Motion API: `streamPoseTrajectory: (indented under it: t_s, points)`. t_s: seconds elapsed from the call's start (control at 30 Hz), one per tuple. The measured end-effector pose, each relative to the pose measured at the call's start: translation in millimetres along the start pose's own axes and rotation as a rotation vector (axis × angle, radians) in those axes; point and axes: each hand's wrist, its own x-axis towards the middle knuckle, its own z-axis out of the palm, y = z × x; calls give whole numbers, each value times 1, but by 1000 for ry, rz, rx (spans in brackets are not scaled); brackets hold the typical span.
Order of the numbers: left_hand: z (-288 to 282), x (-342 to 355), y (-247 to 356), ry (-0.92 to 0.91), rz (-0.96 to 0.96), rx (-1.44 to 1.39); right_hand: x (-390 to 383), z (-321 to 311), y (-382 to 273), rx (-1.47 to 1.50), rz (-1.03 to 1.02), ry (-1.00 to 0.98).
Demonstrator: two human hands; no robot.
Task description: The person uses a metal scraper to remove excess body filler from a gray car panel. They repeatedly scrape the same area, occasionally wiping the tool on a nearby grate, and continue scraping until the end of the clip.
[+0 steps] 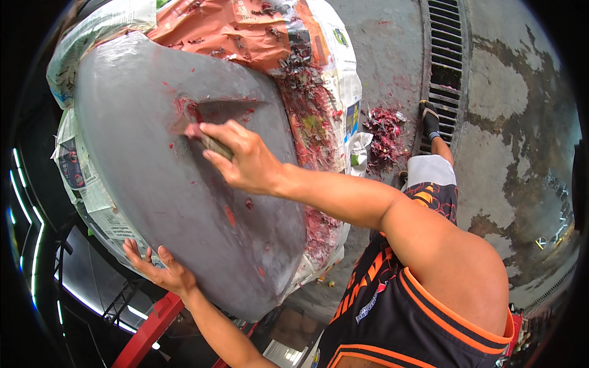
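Presently, a short-handled tool [216, 147] is being gripped by the right hand [246, 158], its fingers being closed around the handle. The working end is being blurred, so its shape cannot be told. The left hand [167, 271] is being spread open at the near left edge of the panel [153, 165], with nothing being grasped. The red residue [185, 109] is being presented just beyond the tool's tip, away from the body; the right hand is being placed much nearer to it than the left. The panel's long axis is being directed from far left to near right, below both hands. A smooth, matte grey, curved surface is being interrupted by a shadowed recess [228, 111]. The panel is being bordered by crumpled printed paper [211, 30], on which ragged red flakes [316, 132] are being caught. Beyond, a loose debris heap [385, 136] is being supported by stained concrete [500, 92], near a slotted metal grate [445, 38].
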Motion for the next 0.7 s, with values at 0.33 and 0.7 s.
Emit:
streamPoseTrajectory:
  t_s: [0.33,0.7]
  points:
    - [0,0,-1,3,3,13,-1,-14,1,-53,-9,-8]
    - [0,-1,-5,-1,11,-1,-11,0,4,-105,-35,-12]
